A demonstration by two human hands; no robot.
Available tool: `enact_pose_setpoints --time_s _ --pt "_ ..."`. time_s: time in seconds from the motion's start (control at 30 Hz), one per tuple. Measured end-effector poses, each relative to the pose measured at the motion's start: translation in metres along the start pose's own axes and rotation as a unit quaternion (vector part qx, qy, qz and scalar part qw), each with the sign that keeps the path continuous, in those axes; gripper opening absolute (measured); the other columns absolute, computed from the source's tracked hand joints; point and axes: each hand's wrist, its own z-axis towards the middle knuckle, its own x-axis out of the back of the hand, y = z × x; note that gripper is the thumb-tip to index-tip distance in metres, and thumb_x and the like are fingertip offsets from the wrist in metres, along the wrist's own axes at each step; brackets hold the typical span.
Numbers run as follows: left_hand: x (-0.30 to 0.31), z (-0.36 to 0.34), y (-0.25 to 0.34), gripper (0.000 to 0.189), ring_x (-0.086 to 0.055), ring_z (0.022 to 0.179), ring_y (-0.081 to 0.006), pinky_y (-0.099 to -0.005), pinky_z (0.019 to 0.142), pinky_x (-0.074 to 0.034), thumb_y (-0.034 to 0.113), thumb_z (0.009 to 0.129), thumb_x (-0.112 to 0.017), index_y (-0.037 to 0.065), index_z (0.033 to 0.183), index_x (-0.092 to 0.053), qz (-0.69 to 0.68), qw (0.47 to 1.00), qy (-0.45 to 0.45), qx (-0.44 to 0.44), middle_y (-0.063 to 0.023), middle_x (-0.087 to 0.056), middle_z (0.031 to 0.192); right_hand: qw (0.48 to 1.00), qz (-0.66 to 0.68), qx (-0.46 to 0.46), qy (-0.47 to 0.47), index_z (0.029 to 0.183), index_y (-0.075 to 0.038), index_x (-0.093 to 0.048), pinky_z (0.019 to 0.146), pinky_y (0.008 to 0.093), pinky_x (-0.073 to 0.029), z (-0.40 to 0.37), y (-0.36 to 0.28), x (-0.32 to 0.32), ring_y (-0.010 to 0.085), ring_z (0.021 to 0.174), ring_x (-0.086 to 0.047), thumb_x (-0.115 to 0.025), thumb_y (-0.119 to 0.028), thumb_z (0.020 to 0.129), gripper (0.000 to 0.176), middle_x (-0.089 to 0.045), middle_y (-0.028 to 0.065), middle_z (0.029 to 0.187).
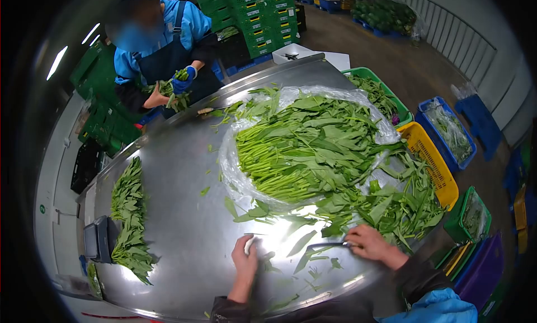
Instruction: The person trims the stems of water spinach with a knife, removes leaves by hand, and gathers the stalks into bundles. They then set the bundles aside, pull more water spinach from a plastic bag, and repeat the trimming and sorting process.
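My right hand (369,243) is closed around the handle of a knife (327,245) with a dark, slightly curved blade pointing left, low over the metal table (184,233). My left hand (245,261) is at the front of the table, fingers curled. Something small and white shows at its fingertips; I cannot make out what it is. Just beyond both hands lies a big heap of leafy green stems (302,144) on clear plastic film (229,155). Loose leaves (302,243) and cut bits lie between the hands.
A co-worker (162,49) across the table holds a bunch of greens (179,93). At left are a row of greens (130,217) and a grey scale-like device (98,239). A yellow crate (430,163), a green crate (405,113) and a blue crate (447,133) stand along the right.
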Motion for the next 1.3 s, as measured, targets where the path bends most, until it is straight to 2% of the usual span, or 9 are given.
enact_pose_setpoints --time_s 0.07,0.23,0.47,0.63,0.77,0.83,0.93,1.1,1.3 --pt "-0.006 0.036 0.006 0.028 -0.061 0.104 -0.0291 -0.0353 0.093 -0.045 0.000 0.079 -0.058 -0.001 0.107 -0.062 -0.015 0.999 0.007 -0.051 -0.0164 -0.065 0.106 0.991 -0.074 0.073 -0.089 0.103 -0.012 -0.064 0.079 0.0383 -0.048 0.020 -0.004 -0.016 0.0308 0.095 -0.057 -0.066 -0.024 0.079 0.027 -0.059 0.0089 0.109" --pt "-0.023 0.127 0.014 0.040 -0.049 0.122 -0.0353 -0.0403 0.104 -0.037 0.005 0.082 -0.062 0.000 0.120 -0.055 0.039 0.987 0.003 -0.157 -0.0200 -0.055 0.125 0.997 0.045 0.024 -0.063 0.102 -0.009 -0.063 0.074 0.0390 -0.049 0.133 -0.026 0.015 0.0290 0.080 -0.062 -0.067 -0.025 0.082 0.026 -0.064 0.0084 0.098" --pt "-0.064 0.234 0.017 0.048 -0.036 0.129 -0.0410 -0.0472 0.108 -0.028 0.018 0.085 -0.062 -0.005 0.125 -0.048 0.175 0.952 -0.043 -0.248 -0.0230 -0.045 0.133 0.989 -0.042 0.129 0.053 0.117 -0.002 -0.054 0.098 0.0409 -0.041 0.388 0.001 -0.003 0.0349 0.114 -0.050 -0.064 -0.015 0.079 0.042 -0.055 0.0175 0.121" --pt "-0.078 0.245 -0.022 0.050 -0.036 0.130 -0.0400 -0.0477 0.107 -0.030 0.023 0.084 -0.063 0.000 0.126 -0.051 0.169 0.971 -0.064 -0.156 -0.0208 -0.045 0.135 0.981 -0.150 0.103 -0.071 0.129 -0.002 -0.048 0.105 0.0398 -0.036 0.499 0.047 -0.050 0.0330 0.124 -0.045 -0.072 -0.026 0.071 0.068 -0.048 0.0176 0.133" --pt "-0.084 0.235 -0.033 0.049 -0.036 0.128 -0.0419 -0.0481 0.104 -0.033 0.025 0.084 -0.063 0.005 0.128 -0.051 0.133 0.982 -0.058 -0.122 -0.0203 -0.044 0.136 0.968 -0.173 0.066 -0.172 0.137 -0.005 -0.040 0.105 0.0402 -0.036 0.539 0.069 -0.065 0.0354 0.124 -0.045 -0.073 -0.036 0.070 0.081 -0.047 0.0196 0.135" --pt "-0.083 0.235 -0.030 0.049 -0.034 0.130 -0.0422 -0.0498 0.105 -0.031 0.025 0.084 -0.063 0.004 0.128 -0.051 0.123 0.983 -0.058 -0.124 -0.0203 -0.044 0.136 0.942 -0.166 -0.049 -0.287 0.140 -0.007 -0.038 0.101 0.0389 -0.040 0.544 0.058 -0.054 0.0354 0.118 -0.052 -0.074 -0.043 0.069 0.087 -0.054 0.0205 0.128" --pt "-0.079 0.243 -0.017 0.051 -0.027 0.134 -0.0440 -0.0530 0.107 -0.023 0.026 0.086 -0.062 0.001 0.128 -0.049 0.160 0.977 -0.042 -0.131 -0.0217 -0.040 0.138 0.933 -0.206 -0.042 -0.293 0.135 -0.009 -0.045 0.095 0.0393 -0.044 0.545 0.050 -0.049 0.0347 0.109 -0.058 -0.073 -0.048 0.069 0.081 -0.061 0.0200 0.116" --pt "-0.070 0.272 -0.042 0.065 -0.021 0.137 -0.0439 -0.0541 0.110 -0.018 0.040 0.088 -0.059 0.000 0.136 -0.040 0.172 0.981 -0.015 -0.085 -0.0214 -0.031 0.146 0.935 -0.191 -0.043 -0.294 0.118 -0.008 -0.060 0.090 0.0421 -0.047 0.539 0.036 -0.032 0.0330 0.104 -0.060 -0.072 -0.045 0.066 0.065 -0.064 0.0179 0.112" --pt "-0.040 0.290 -0.082 0.067 -0.025 0.136 -0.0417 -0.0451 0.112 -0.021 0.037 0.090 -0.057 -0.006 0.137 -0.035 0.033 0.992 0.103 0.072 -0.0279 -0.027 0.147 0.995 -0.051 0.006 -0.080 0.111 -0.008 -0.062 0.082 0.0389 -0.048 0.528 0.051 0.016 0.0305 0.089 -0.063 -0.069 -0.038 0.066 0.055 -0.067 0.0168 0.093"
